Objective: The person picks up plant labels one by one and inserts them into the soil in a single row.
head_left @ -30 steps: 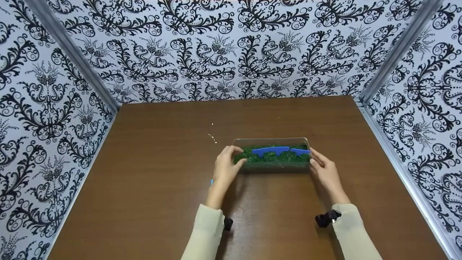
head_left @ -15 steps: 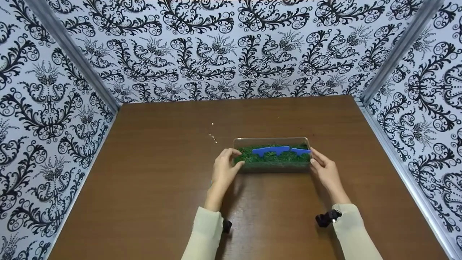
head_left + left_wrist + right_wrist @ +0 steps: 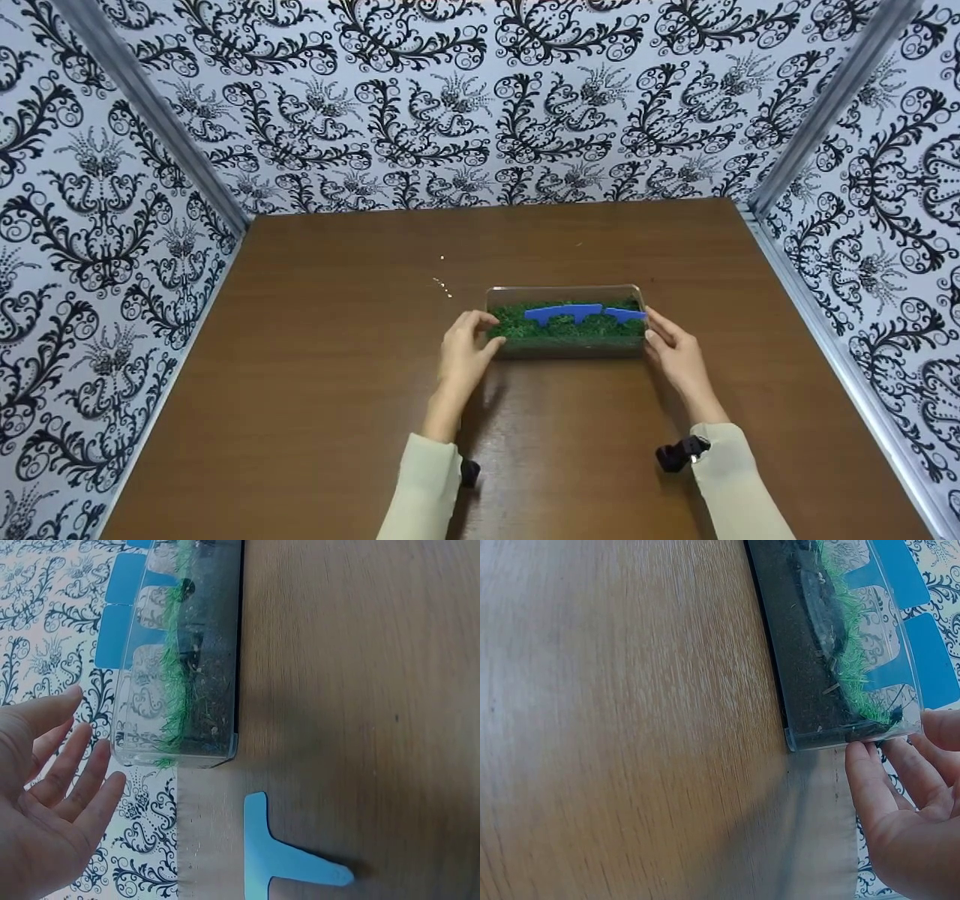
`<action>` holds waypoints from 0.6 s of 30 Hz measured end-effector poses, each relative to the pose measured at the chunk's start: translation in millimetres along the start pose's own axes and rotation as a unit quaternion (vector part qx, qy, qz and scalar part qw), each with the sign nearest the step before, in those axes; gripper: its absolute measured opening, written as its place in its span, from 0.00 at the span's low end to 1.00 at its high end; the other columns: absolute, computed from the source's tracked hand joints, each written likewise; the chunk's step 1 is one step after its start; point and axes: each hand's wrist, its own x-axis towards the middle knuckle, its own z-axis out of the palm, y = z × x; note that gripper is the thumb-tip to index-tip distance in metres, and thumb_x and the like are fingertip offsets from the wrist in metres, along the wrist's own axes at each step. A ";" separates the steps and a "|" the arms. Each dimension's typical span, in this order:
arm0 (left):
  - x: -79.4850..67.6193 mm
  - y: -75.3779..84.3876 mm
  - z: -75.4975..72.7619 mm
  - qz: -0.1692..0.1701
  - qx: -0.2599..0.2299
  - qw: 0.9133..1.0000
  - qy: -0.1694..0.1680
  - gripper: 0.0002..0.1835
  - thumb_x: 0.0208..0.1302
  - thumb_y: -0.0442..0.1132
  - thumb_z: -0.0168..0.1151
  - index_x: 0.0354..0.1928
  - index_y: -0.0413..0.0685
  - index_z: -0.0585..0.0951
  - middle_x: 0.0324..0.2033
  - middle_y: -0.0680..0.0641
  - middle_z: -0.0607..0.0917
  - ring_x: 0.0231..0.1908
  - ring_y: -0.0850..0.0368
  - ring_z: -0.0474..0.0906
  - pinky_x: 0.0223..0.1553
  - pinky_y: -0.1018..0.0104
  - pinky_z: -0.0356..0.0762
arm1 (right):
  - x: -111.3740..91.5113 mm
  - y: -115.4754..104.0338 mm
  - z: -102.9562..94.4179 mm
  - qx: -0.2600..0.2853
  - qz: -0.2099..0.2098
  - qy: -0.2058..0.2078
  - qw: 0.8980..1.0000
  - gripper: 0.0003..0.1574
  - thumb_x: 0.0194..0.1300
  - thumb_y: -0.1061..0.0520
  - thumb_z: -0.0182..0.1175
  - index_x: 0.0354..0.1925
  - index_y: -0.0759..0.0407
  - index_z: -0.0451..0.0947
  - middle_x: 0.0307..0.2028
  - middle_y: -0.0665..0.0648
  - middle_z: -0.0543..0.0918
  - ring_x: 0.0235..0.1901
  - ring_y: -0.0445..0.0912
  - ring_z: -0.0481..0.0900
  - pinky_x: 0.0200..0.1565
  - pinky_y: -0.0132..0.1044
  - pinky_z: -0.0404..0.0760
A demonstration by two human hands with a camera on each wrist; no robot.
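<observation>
A clear plastic box (image 3: 570, 349) with dark soil and green grass (image 3: 177, 682) stands on the table. Blue T-shaped plant labels (image 3: 564, 310) stick up out of the grass in a row. My left hand (image 3: 461, 356) is beside the box's left end, its fingers loosely spread and holding nothing; the left wrist view shows a gap between the fingertips and the box. At the other end, my right hand (image 3: 679, 362) touches the end wall with extended fingertips. Another T-shaped plant label (image 3: 274, 851), light blue, lies on the table near the left hand; my arm hides it in the head view.
The brown wooden table (image 3: 315, 390) reaches back to walls (image 3: 420, 112) covered in black-and-white patterned paper. A few small pale specks (image 3: 444, 288) lie behind the box's left side. Metal rails (image 3: 840, 105) run along the wall corners.
My left hand has drawn back slightly to the left, off the box's left end. The right hand and the box have stayed in place.
</observation>
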 end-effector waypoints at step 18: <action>-2.4 -5.0 -4.8 0.011 -0.037 0.999 0.015 0.11 0.58 0.32 0.72 0.43 0.44 0.82 0.43 0.44 0.84 0.47 0.45 0.84 0.51 0.53 0.83 | 0.1 0.6 -0.1 -0.005 -0.001 0.001 1.000 0.31 0.78 0.62 0.44 0.75 0.58 0.58 0.73 0.65 0.62 0.72 0.56 0.64 0.62 0.35 0.75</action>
